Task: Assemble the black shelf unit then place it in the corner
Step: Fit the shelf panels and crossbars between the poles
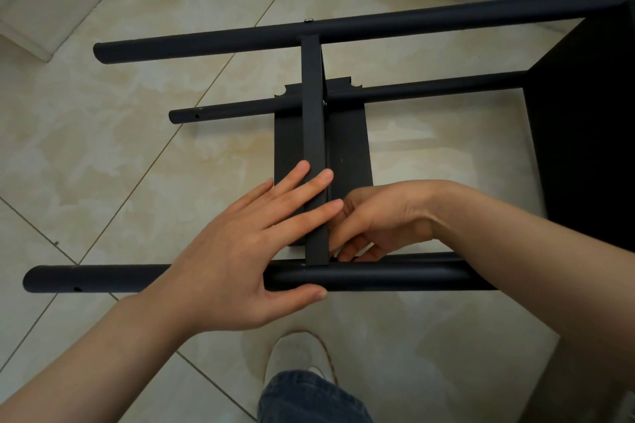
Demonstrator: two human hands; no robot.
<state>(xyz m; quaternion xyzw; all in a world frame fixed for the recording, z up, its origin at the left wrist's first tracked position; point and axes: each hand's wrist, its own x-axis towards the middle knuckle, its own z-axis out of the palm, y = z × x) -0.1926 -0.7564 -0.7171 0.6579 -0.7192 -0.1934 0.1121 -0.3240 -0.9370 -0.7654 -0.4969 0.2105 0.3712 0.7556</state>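
Left grip (237,251) presses flat, fingers straight, on the black shelf unit (584,130), which lies on its side on the tiled floor (120,148). Right grip (378,220) curls where the middle panel (313,134) meets the near tube (395,276); whether it holds anything cannot be told. Risk: should the panel shift, the fixing holes may misalign.

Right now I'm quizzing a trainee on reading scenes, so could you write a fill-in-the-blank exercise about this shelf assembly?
The left hand lays ____ fingers across the edge of the shelf panel.
The right hand has its fingers ____ beside that panel, at the near pole.
The floor is laid with large beige ____.
The shoe below the hands is ____.
Missing words: straight; curled; tiles; white.
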